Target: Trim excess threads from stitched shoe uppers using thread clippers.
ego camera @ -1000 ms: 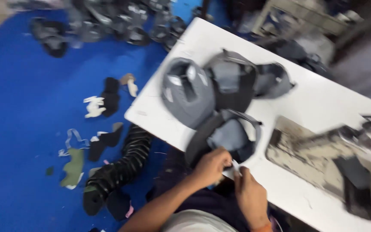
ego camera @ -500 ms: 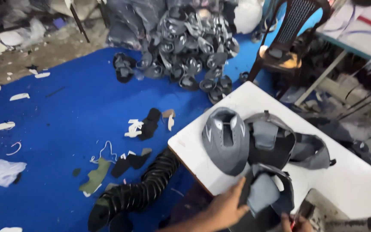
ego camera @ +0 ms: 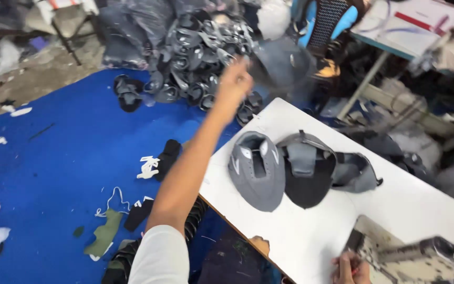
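My left arm reaches out over the blue floor mat, and my left hand is up by a blurred dark grey shoe upper in mid-air at its fingertips. Whether the hand still grips that upper is unclear. Beyond it lies a big pile of grey shoe uppers on the floor. Three more grey uppers rest on the white table: one at the left, one in the middle, one at the right. My right hand sits at the table's near edge, fingers curled around a small red tool.
A worn sewing-machine base occupies the table's near right corner. Fabric scraps and a stack of black pieces lie on the blue mat. A blue-and-black chair and another table stand behind.
My left hand has lifted a grey upper off the table and swung far out toward the floor pile. The view has tilted upward; my right hand stays low by the machine.
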